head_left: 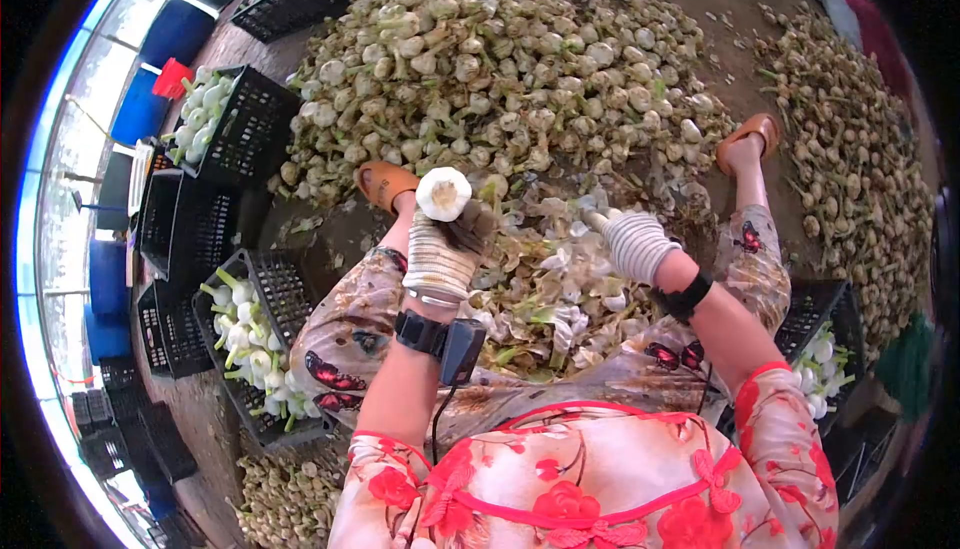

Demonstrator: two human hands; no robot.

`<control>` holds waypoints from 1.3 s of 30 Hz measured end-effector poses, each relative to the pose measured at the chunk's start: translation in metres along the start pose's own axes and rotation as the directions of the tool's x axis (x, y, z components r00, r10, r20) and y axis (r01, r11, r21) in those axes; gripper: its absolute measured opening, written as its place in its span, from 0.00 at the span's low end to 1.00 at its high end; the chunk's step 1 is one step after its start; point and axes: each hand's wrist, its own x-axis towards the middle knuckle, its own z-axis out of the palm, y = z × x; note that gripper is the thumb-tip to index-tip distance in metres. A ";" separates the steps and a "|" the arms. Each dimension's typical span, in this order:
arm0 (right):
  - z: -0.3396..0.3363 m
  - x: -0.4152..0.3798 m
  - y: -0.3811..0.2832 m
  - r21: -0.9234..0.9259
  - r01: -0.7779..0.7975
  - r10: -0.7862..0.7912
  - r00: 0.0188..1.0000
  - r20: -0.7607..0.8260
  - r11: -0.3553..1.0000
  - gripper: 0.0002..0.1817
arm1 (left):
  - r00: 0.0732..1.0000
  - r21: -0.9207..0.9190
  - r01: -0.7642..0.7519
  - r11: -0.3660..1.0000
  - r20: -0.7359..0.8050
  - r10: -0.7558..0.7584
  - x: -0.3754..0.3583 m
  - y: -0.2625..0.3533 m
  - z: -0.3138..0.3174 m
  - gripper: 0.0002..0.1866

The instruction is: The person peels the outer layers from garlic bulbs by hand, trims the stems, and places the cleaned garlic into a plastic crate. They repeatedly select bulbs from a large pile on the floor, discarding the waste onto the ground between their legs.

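A cleaned white garlic bulb [443, 195] sits in the grip of my left hand [445, 254], its root end facing up. That hand wears a striped knit glove with dirty, dark fingers. My right hand [637, 245], in a similar striped glove, is held apart to the right with its fingers curled; a pale tip pokes out on its left side, and what it grips is hidden. Below and between both hands lies a heap of loose garlic skins [560, 294]. Just beyond them spreads a large pile of untrimmed garlic bulbs [500, 79].
Black crates of white garlic stand at my left [255, 349], farther up left [210, 124] and at my right [825, 359]. A second garlic pile [845, 159] lies to the right. Blue bins [135, 109] and a red container [173, 79] line the left side.
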 end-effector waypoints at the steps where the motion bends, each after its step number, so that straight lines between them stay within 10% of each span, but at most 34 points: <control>1: 0.016 0.006 0.007 0.187 0.111 -0.075 0.978 -0.193 0.976 0.15 | 0.999 -0.003 -0.025 1.000 -0.038 0.025 -0.004 0.007 -0.003 0.16; 4: 0.014 0.022 -0.010 0.078 -0.077 0.070 0.994 0.087 0.994 0.19 | 0.890 0.168 -0.379 0.910 -0.204 0.408 -0.031 0.059 0.000 0.14; 8: 0.048 0.055 0.013 0.273 -0.053 0.044 0.998 0.039 0.961 0.16 | 0.721 -0.096 -0.693 0.715 -0.099 0.686 -0.103 0.190 -0.056 0.13; 9: 0.053 0.060 0.015 0.275 -0.020 0.020 1.000 0.003 0.961 0.16 | 0.456 -0.098 -0.890 0.446 -0.171 0.873 -0.111 0.196 -0.050 0.16; 11: 0.069 0.073 0.020 0.283 0.041 -0.021 0.997 -0.072 0.958 0.15 | 0.406 0.028 -0.908 0.418 -0.187 0.895 -0.102 0.201 -0.040 0.21; 14: 0.079 0.076 0.021 0.439 -0.073 0.060 0.997 0.043 0.896 0.12 | 0.656 0.603 -0.436 0.668 -0.294 0.695 0.004 0.088 0.011 0.12; 16: 0.102 0.078 0.041 0.446 -0.046 0.077 0.996 -0.051 0.894 0.10 | 0.902 0.764 0.016 0.645 -0.289 0.321 0.094 0.065 -0.100 0.18; 18: 0.090 0.073 0.044 0.494 -0.144 0.157 0.987 0.016 0.857 0.19 | 0.953 0.953 0.119 -0.280 -0.031 0.301 0.131 0.009 -0.058 0.30; 19: 0.081 0.069 0.045 0.433 -0.178 0.185 0.982 0.026 0.884 0.19 | 0.939 0.822 0.001 -0.570 0.196 0.283 0.208 0.000 -0.164 0.29; 24: 0.065 0.081 0.050 0.621 -0.085 0.229 0.961 -0.155 0.779 0.21 | 0.982 0.483 0.119 -0.867 0.070 0.174 0.186 -0.008 -0.090 0.14; 25: 0.056 0.087 0.044 0.695 -0.096 0.304 0.935 -0.182 0.713 0.21 | 0.940 0.944 -0.164 -0.285 0.238 0.247 0.173 -0.009 -0.091 0.10; 27: 0.033 0.098 0.034 0.943 -0.223 0.325 0.936 0.135 0.249 0.27 | 0.969 0.968 -0.249 -0.035 0.248 -0.014 0.162 -0.003 -0.076 0.11; 29: 0.054 0.111 0.041 0.859 -0.309 -0.119 0.951 0.285 -0.409 0.29 | 0.975 0.980 -0.010 0.200 0.054 -0.216 0.117 -0.008 -0.015 0.12; 30: 0.038 0.100 0.024 0.806 -0.303 -0.181 0.953 0.244 -0.509 0.27 | 0.990 0.985 -0.047 0.168 0.068 -0.123 0.105 -0.012 -0.004 0.10; 31: 0.037 0.095 0.011 0.830 -0.198 -0.123 0.980 0.157 -0.522 0.27 | 0.955 0.907 -0.284 0.312 0.296 0.010 0.095 -0.019 0.001 0.12; 33: 0.034 0.085 -0.015 0.850 0.026 0.005 1.000 -0.027 -0.527 0.26 | 0.906 0.828 -0.395 0.398 0.278 0.320 0.052 -0.039 0.041 0.24; 35: 0.024 0.075 -0.048 0.978 0.104 0.352 0.935 -0.035 -0.180 0.23 | 0.894 0.800 -0.395 0.451 0.222 0.390 0.047 -0.070 0.017 0.22; 38: 0.019 0.065 -0.055 0.987 0.151 0.326 0.937 -0.125 -0.057 0.17 | 0.895 0.669 -0.412 0.618 0.170 0.413 0.025 -0.091 0.010 0.15; 39: 0.007 0.059 -0.047 0.988 0.120 0.280 0.949 -0.144 0.102 0.17 | 0.755 0.809 -0.539 0.236 0.340 0.561 0.022 -0.085 0.009 0.17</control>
